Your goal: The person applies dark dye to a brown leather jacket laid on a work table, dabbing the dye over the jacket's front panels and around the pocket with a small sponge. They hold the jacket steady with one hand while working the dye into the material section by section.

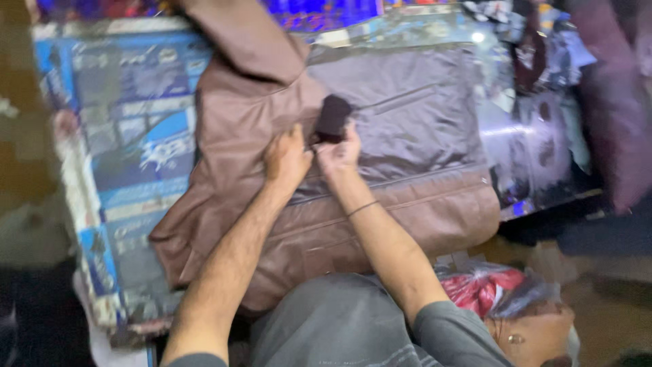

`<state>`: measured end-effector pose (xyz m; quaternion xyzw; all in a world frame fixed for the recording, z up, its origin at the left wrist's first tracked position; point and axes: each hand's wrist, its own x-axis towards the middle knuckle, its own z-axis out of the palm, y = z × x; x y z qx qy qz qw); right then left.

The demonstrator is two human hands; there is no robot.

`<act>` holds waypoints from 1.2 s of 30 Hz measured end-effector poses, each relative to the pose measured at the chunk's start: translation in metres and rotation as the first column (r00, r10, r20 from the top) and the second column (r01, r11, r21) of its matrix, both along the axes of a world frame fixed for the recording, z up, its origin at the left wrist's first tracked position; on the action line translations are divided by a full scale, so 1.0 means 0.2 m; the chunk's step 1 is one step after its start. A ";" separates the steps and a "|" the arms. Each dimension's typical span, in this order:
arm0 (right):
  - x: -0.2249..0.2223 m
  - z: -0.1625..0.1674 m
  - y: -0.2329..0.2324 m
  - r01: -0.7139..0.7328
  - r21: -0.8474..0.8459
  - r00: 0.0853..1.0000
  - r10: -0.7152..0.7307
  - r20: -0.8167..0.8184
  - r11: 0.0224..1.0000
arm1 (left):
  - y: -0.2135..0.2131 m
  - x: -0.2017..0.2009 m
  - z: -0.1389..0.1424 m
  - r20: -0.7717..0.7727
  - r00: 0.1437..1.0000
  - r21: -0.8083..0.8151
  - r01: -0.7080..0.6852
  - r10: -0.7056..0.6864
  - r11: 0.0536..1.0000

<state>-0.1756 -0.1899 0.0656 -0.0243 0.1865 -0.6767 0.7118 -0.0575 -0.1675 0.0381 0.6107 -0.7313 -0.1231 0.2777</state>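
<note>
— Nearest to the lens, what do you see?

— Grey cloth over the person's lap [326, 326], with both bare forearms reaching forward from it. Further left, a table [122, 109] covered in a blue and white printed sheet runs up the frame.

— Any containers?

— One that I can make out: low on the right, a clear plastic bag [502, 289] sits on something brown, and it holds bunched red material. What the red stuff is, the blur hides.

— And on the table?

— A brown garment [407, 115] is spread across it, one part folded up toward the far edge, its near hem hanging off the near side of the table.

— Left hand first, then.

— The left hand [286, 160] lies palm down on the garment, fingers curled and pressed into the cloth, seeming to pinch a bit of fabric just beside the other hand.

— The right?

— The right hand [339, 153], a thin band on its wrist, is turned up with fingertips closed on the lower edge of a small dark piece [333, 117]. That piece stands on the garment near its middle, touching the cloth, just above both hands. The two hands nearly touch.

— Anything at the far right?

— A purplish cloth [614, 115], blurred, well apart from the hands.
</note>
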 end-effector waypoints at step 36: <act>-0.05 0.06 0.04 0.168 -0.056 0.968 -0.176 -0.181 0.984 | 0.09 0.08 0.05 -0.322 0.932 -0.061 0.157 -0.169 0.986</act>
